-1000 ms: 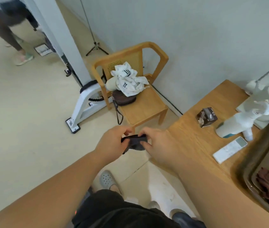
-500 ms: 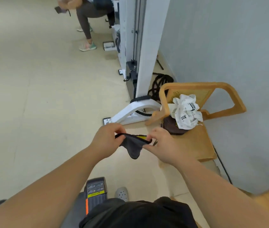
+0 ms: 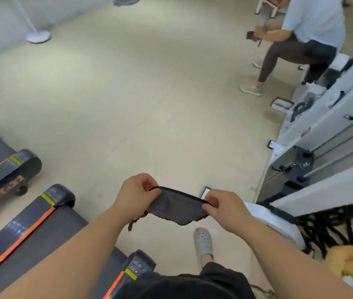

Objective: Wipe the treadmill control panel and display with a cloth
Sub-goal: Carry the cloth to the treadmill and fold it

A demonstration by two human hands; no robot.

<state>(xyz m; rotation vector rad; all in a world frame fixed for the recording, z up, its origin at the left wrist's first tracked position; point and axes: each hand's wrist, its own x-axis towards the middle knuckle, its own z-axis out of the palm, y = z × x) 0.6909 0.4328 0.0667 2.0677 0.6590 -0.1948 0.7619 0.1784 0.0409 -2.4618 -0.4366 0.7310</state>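
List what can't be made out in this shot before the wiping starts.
- Treadmill control panel and display: out of the head view; only the deck's rear end shows.
- Dark cloth: stretched between the left hand and right hand; its corners are hidden under the fingers.
- Deck label: print too small and blurred to read.
- Seated person: head cut off by the top edge.

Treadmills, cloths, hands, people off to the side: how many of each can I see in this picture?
Treadmills: 2, near and far
Cloths: 1, dark cloth stretched between both hands
Hands: 2, left hand and right hand
Other people: 1, seated person
Total: 6
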